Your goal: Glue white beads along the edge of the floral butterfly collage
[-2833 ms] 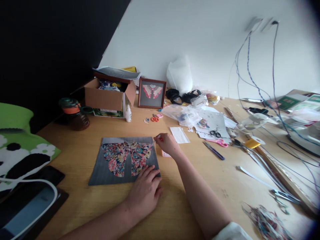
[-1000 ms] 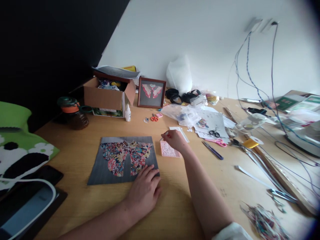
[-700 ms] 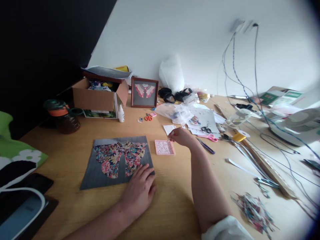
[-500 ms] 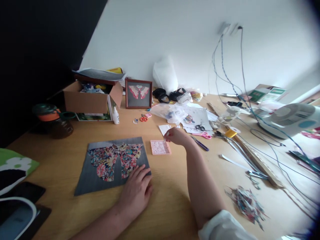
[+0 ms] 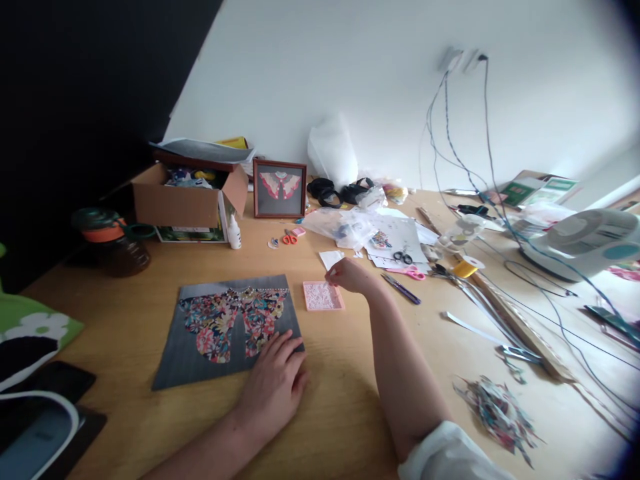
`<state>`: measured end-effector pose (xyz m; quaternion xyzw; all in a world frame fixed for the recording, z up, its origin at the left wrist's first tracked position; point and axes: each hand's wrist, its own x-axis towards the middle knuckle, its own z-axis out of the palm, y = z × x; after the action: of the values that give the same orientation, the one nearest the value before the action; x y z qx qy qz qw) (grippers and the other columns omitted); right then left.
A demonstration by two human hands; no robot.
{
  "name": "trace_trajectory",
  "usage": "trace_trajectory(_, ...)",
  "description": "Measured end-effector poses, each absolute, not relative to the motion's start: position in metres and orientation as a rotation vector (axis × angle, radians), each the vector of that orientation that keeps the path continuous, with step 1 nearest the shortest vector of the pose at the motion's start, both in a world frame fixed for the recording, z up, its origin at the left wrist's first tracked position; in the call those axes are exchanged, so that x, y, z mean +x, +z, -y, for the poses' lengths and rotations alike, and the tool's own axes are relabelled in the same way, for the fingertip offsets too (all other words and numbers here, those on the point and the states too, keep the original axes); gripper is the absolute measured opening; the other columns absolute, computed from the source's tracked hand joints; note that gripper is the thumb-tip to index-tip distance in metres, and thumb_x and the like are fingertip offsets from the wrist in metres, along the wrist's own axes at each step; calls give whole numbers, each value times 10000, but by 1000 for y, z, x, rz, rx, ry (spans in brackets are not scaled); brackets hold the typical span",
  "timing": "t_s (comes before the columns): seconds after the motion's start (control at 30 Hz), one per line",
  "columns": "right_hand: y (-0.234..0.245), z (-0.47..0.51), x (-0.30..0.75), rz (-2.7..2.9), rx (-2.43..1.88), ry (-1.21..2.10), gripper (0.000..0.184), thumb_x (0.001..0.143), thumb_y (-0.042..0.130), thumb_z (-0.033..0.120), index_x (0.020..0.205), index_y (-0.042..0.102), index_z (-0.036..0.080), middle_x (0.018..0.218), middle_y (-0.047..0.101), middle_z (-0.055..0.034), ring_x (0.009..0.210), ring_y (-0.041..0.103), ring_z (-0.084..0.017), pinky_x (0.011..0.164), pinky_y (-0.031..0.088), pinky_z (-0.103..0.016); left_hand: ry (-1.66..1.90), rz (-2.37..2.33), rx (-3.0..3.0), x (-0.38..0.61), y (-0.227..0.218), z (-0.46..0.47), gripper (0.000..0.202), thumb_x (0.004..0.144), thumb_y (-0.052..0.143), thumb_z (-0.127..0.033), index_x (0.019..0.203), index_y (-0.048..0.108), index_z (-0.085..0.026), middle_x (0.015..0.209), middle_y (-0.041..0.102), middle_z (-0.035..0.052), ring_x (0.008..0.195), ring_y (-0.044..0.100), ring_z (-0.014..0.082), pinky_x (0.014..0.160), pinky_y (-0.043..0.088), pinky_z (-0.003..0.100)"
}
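My left hand (image 5: 278,373) lies flat, fingers outstretched, across the lower right corner of a grey sheet (image 5: 170,365). On that sheet is a floral fabric collar shape (image 5: 213,337) with a line of small pale beads along its top edge. Over the right side of a shallow pink tray (image 5: 324,309), my right hand (image 5: 349,276) has its fingertips pinched together. Whatever they hold, if anything, is too small to make out. Many tiny whitish pieces (image 5: 320,295) fill the tray. A white paper piece (image 5: 330,259) lies just behind this hand.
A framed collar (image 5: 280,189), a cardboard box (image 5: 175,205) and a white glue bottle (image 5: 235,233) stand at the back. Right of my arm lie a purple-handled tool (image 5: 401,289), pink scissors (image 5: 414,273) and fabric scraps (image 5: 500,410). A sewing machine (image 5: 585,240) and cables occupy the far right.
My right hand has dipped slightly, bringing its pinched fingertips closer to the pink tray. My left hand stays on the sheet's corner. The whole view has shifted a little.
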<state>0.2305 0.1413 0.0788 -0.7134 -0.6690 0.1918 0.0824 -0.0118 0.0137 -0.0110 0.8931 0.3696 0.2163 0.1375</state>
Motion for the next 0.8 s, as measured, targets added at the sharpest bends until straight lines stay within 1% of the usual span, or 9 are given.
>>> trace_trajectory(0.1,77,-144,231,2048,-2070,664,213,674,552,135,734,757,135,568,606,-2,588,539,-129,517,343,-207,626,-1074,2575,-12,-11,-14,263,843,604,-115,1096,666,-147,1282,603,110,1258,497,318,1058,437,562)
trace_trajectory(0.33,72,-146,231,2043,-2035,661,186,673,533,145,668,717,111,544,572,-11,534,483,-116,488,315,-219,652,-1065,2544,-12,-12,-14,282,835,591,-104,1105,655,-155,1283,600,102,1262,490,306,1068,425,557)
trace_trajectory(0.5,70,-147,231,2036,-2011,696,179,663,533,141,659,710,114,541,553,-4,544,478,-112,489,321,-205,665,-1070,2535,-12,-12,-13,288,829,589,-101,1101,655,-167,1286,600,90,1262,488,306,1068,425,552)
trace_trajectory(0.67,70,-148,231,2052,-2014,693,180,666,526,147,624,699,119,519,525,6,538,453,-108,490,315,-202,646,-1078,2543,-12,-11,-13,283,826,601,-99,1096,659,-161,1284,601,98,1260,489,311,1064,427,561)
trace_trajectory(0.8,68,-148,232,2059,-1988,678,179,671,529,143,623,699,117,529,545,4,536,465,-109,494,319,-207,633,-1076,2552,-12,-10,-13,280,833,601,-101,1103,660,-148,1283,600,110,1265,488,312,1068,425,559)
